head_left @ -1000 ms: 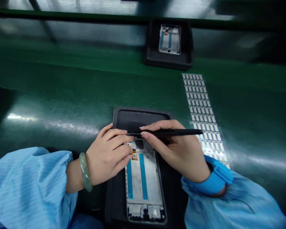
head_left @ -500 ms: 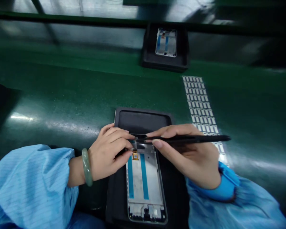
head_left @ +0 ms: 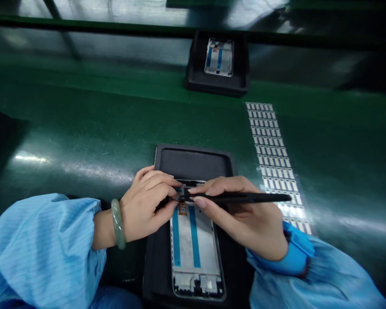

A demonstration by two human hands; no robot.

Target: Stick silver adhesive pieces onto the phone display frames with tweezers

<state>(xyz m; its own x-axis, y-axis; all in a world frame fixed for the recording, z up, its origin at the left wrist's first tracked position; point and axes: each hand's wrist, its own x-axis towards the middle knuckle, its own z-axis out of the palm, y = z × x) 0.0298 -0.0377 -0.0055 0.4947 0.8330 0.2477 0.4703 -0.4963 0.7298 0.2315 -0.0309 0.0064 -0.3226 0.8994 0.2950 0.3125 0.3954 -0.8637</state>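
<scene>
A phone frame [head_left: 207, 240] lies face-down in a black foam tray [head_left: 154, 253], its metal back showing two blue strips [head_left: 194, 240] and a small orange flex cable [head_left: 182, 209] near the top. My right hand [head_left: 244, 214] grips slim black tweezers [head_left: 251, 198] almost level, their tip pointing left over the upper part of the frame. At the frame's upper left edge, my left hand [head_left: 151, 204] has thumb and fingertips close together around the tweezers' tip and the end of the flex cable. Whatever sits between those fingertips is too small to make out.
Right of the tray lies a long sheet of small white stickers [head_left: 270, 146] on the green bench top [head_left: 99, 124]. Farther back, another black tray [head_left: 218, 86] holds a second phone frame [head_left: 225, 60]. Something dark [head_left: 3, 133] stands at the left edge.
My right hand with the tweezers has moved left and slightly down, bringing the tip to the left fingertips. My left hand has barely moved. The rear tray has shifted slightly left.
</scene>
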